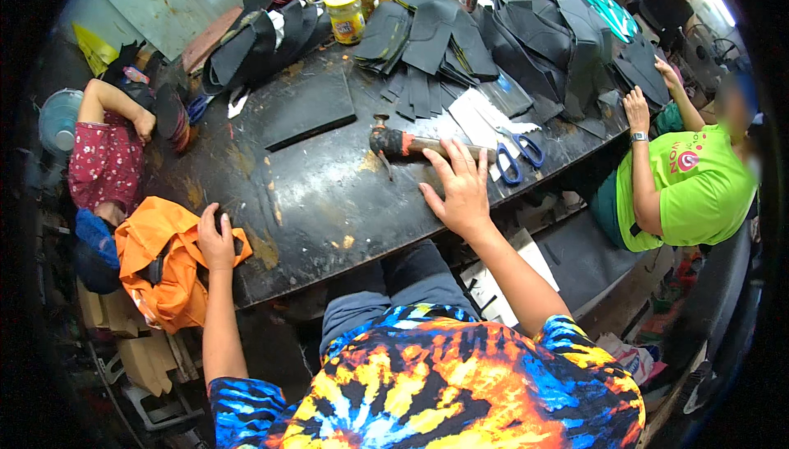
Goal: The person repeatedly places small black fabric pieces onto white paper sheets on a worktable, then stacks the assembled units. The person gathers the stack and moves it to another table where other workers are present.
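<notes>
My right hand (460, 190) lies flat on the dark worn worktable (320, 194), fingers spread, fingertips touching the handle of a hammer (411, 145). The hammer lies on its side, its head to the left. Blue-handled scissors (518, 157) rest just right of that hand on white paper. My left hand (215, 239) sits at the table's left edge, fingers curled over a small dark thing next to an orange bag (160, 272).
Stacks of black cut pieces (427, 42) and black bags (542, 34) cover the table's far side, with yellow-lidded jars (345, 13). A flat black sheet (308, 108) lies at centre left. A person in a green shirt (690, 190) works at the right; another in red (103, 161) at the left.
</notes>
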`<action>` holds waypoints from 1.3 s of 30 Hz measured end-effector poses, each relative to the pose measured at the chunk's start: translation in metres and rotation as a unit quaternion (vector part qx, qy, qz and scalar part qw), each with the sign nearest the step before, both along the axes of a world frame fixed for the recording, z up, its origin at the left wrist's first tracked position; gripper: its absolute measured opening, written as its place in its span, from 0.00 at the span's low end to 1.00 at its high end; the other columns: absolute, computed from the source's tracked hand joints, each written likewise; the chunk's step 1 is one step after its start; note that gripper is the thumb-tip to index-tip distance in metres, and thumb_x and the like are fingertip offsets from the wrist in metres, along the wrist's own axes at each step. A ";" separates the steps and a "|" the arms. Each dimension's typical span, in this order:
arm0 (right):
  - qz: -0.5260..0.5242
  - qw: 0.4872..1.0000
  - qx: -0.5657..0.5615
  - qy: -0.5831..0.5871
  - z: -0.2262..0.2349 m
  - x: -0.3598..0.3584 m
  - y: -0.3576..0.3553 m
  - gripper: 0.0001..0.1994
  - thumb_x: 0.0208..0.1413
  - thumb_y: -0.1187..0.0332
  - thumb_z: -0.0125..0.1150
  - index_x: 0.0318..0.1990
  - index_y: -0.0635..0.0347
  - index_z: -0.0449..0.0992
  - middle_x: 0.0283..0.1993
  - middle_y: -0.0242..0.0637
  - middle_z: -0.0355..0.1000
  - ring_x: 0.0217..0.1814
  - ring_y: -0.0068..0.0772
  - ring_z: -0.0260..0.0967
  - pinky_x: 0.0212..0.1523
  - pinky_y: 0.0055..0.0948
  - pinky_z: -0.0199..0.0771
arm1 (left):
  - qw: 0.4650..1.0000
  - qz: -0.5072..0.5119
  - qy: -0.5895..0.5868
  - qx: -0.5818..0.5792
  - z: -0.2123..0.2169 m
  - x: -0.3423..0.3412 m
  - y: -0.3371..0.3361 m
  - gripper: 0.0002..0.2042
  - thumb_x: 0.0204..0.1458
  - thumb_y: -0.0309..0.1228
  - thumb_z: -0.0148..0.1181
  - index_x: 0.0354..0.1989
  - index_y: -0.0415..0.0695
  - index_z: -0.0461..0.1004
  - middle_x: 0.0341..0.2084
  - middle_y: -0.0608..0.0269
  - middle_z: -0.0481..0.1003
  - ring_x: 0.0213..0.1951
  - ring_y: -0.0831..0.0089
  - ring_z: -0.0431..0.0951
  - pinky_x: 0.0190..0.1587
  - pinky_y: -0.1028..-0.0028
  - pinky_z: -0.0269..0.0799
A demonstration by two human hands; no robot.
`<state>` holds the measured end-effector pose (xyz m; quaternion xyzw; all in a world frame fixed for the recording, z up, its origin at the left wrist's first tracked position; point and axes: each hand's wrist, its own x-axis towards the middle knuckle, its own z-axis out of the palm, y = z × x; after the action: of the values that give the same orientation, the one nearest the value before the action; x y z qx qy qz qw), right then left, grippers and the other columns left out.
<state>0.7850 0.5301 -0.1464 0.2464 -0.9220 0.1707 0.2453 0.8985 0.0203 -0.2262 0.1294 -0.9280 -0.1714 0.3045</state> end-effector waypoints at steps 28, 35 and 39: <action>-0.076 0.995 0.065 -0.003 -0.001 -0.041 0.021 0.21 0.65 0.62 0.66 0.59 0.64 0.74 0.50 0.52 0.74 0.53 0.58 0.71 0.54 0.47 0.71 | 0.999 0.002 0.020 0.043 0.013 0.006 0.025 0.23 0.61 0.41 0.61 0.61 0.41 0.71 0.57 0.48 0.71 0.61 0.49 0.71 0.64 0.52 0.65; -0.082 0.994 0.068 -0.036 -0.002 -0.052 0.030 0.22 0.64 0.61 0.66 0.60 0.66 0.74 0.50 0.54 0.74 0.54 0.58 0.71 0.56 0.47 0.71 | 0.991 -0.043 0.060 0.115 0.019 0.009 0.021 0.23 0.62 0.39 0.61 0.61 0.40 0.71 0.57 0.49 0.75 0.59 0.51 0.74 0.64 0.54 0.66; -0.024 0.999 0.010 -0.047 0.034 -0.052 0.009 0.22 0.64 0.64 0.67 0.61 0.65 0.74 0.53 0.49 0.73 0.55 0.49 0.72 0.58 0.42 0.71 | 0.961 -0.109 0.172 0.186 0.040 0.018 0.027 0.17 0.61 0.34 0.63 0.57 0.41 0.76 0.50 0.50 0.79 0.53 0.50 0.78 0.58 0.58 0.73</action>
<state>0.7332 0.5392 -0.1124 0.2184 -0.9399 0.1665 0.2031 0.9164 0.0470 -0.1862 0.0505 -0.8221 -0.3924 0.4093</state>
